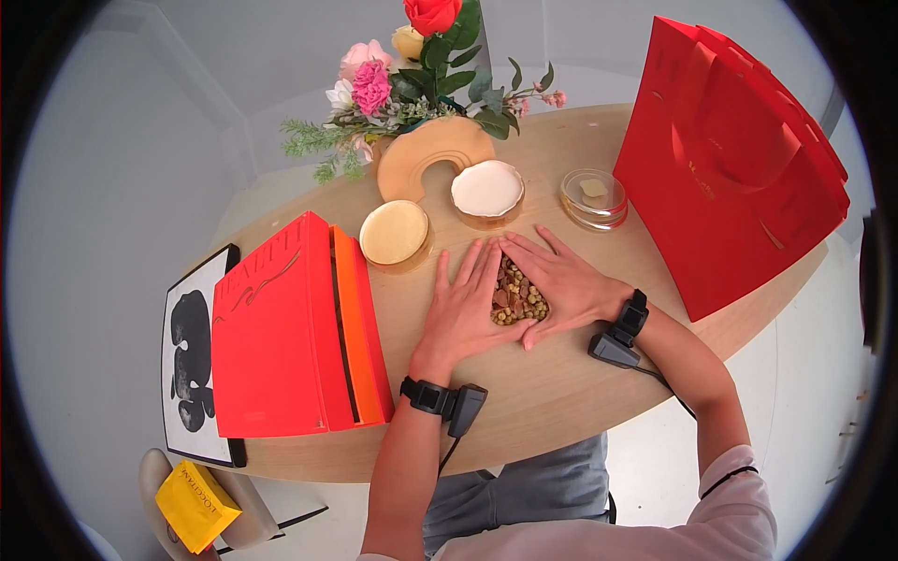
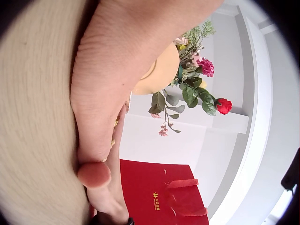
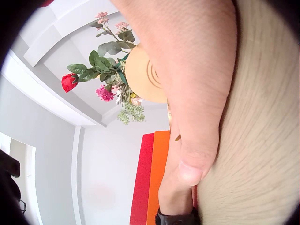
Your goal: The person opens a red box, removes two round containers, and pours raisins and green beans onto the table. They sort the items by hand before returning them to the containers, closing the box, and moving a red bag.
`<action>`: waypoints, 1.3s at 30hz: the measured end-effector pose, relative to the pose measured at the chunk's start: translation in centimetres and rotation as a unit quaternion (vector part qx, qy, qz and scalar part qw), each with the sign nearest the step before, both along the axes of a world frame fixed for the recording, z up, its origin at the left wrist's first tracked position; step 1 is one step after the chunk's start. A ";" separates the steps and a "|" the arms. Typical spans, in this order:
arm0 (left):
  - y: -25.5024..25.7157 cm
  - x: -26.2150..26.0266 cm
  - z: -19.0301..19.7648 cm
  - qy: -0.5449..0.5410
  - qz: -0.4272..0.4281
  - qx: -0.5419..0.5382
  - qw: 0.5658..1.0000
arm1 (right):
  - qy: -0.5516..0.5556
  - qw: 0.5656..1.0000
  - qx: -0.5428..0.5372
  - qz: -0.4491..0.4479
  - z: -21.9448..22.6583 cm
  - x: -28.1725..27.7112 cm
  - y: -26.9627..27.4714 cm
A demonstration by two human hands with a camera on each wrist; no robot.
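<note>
A pile of small brown and yellow-green pieces (image 1: 516,292) lies on the wooden table, framed by both hands. The left hand (image 1: 460,304) rests flat on its left side, fingers straight and spread. On the right side the right hand (image 1: 571,285) lies likewise, its fingers extended. Fingertips of the two hands meet above the pile, and the thumbs come together below it. A few yellowish pieces (image 2: 113,142) show beyond the left hand (image 2: 101,89) in the left wrist view. The right hand (image 3: 197,93) mostly hides the pile in the right wrist view.
Beyond the hands stand a gold-lidded round tin (image 1: 395,234), a white-topped one (image 1: 487,190) and a clear round container (image 1: 594,199). A red box (image 1: 271,346) overlaps a framed picture (image 1: 194,365) at left. A red bag (image 1: 720,178) stands right; flowers (image 1: 371,86) and an arch (image 1: 435,140) are behind.
</note>
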State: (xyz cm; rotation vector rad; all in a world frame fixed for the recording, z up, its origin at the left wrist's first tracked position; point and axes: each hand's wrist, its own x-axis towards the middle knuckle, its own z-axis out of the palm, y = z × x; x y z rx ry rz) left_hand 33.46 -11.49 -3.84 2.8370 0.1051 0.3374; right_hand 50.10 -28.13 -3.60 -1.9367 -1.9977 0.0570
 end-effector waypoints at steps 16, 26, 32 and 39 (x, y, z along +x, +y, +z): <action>0.1 0.0 -0.2 -0.001 -0.001 -0.008 1.000 | 0.000 1.000 -0.004 0.002 0.1 0.0 0.0; 0.1 0.0 -0.3 -0.003 -0.001 -0.009 1.000 | 0.001 1.000 -0.003 0.002 0.1 0.1 0.0; 0.1 0.0 -0.3 -0.004 -0.001 -0.005 1.000 | 0.000 1.000 -0.002 0.003 0.0 0.1 0.0; 0.2 -0.1 -0.2 0.003 -0.003 -0.014 1.000 | 0.008 1.000 -0.008 0.007 0.3 0.1 -0.1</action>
